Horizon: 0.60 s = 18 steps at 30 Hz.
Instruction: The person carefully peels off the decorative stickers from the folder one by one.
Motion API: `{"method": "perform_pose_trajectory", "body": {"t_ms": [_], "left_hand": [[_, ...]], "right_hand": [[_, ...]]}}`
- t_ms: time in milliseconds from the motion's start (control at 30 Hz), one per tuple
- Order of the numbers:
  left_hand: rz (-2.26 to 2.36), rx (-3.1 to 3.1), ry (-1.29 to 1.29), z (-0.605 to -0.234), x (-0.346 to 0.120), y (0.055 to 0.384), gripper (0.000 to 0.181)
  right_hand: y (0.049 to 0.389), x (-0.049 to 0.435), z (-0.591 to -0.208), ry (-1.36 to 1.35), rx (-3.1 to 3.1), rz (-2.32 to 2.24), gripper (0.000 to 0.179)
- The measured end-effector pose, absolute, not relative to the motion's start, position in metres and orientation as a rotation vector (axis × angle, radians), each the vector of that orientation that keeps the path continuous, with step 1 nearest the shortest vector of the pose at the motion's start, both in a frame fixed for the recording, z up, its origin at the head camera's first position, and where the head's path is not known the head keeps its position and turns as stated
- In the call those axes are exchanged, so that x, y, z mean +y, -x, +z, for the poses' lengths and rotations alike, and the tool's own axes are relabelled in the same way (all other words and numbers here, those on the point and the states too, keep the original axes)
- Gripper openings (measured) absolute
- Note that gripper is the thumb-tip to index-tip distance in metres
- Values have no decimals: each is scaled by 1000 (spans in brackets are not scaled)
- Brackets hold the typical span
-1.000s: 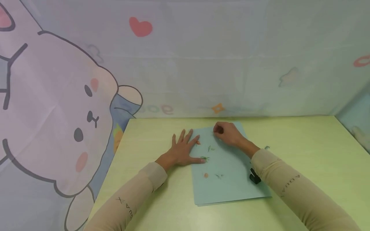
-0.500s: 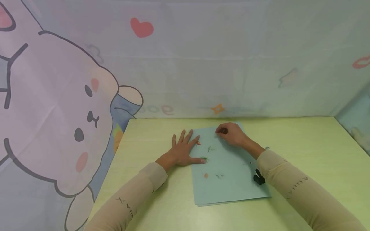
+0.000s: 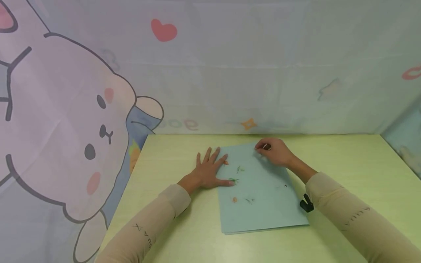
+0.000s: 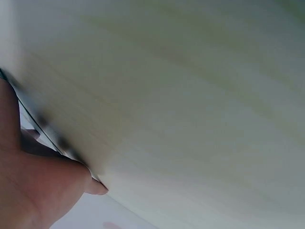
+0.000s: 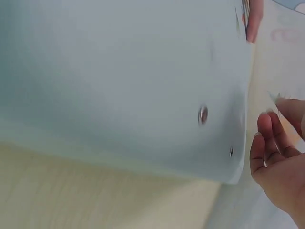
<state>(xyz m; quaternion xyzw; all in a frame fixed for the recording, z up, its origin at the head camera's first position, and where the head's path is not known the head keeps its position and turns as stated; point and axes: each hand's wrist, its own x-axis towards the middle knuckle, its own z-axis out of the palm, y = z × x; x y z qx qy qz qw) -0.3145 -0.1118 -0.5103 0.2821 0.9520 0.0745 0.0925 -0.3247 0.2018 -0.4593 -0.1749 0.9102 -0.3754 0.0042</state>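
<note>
My left hand [image 3: 207, 173] lies flat with spread fingers on the left edge of a pale blue sheet [image 3: 263, 215], pressing on it. Its thumb touches a small green leaf picture [image 3: 233, 180] and the index finger reaches beside a red flower picture [image 3: 225, 163]. Over the sheet's upper right part, my right hand [image 3: 274, 151] pinches a small see-through sticker-like piece [image 5: 272, 97] between thumb and index finger; the other fingers are curled. More leaf pictures [image 3: 250, 201] and an orange flower picture [image 3: 234, 199] are on the sheet. My left palm hides part of its left edge.
The sheet lies on a light yellow-green table [image 3: 345, 164], a second layer showing under its lower edge. Small brown spots [image 5: 203, 115] mark its right side. A black device [image 3: 306, 203] sits at my right sleeve. A printed curtain [image 3: 230, 73] hangs behind the table.
My right hand has moved to the right along the sheet's upper part, its thumb and index finger still pinching. The left hand stays where it was.
</note>
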Motion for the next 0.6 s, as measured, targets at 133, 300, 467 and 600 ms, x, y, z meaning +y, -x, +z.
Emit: {"method": "perform_pose_trajectory", "body": {"t_ms": [133, 300, 467, 600], "left_hand": [[242, 2826, -846, -512, -110, 314, 112], [243, 2819, -849, -514, -109, 314, 113], [229, 2827, -851, -514, -109, 315, 113], [236, 2831, -857, -512, -109, 314, 113]], "right_hand": [[321, 219, -454, 475, 2848, -1198, 20], [317, 244, -449, 382, 2819, -1230, 23], [318, 272, -451, 307, 2828, -1210, 26], [318, 295, -459, 231, 2878, -1149, 25]]}}
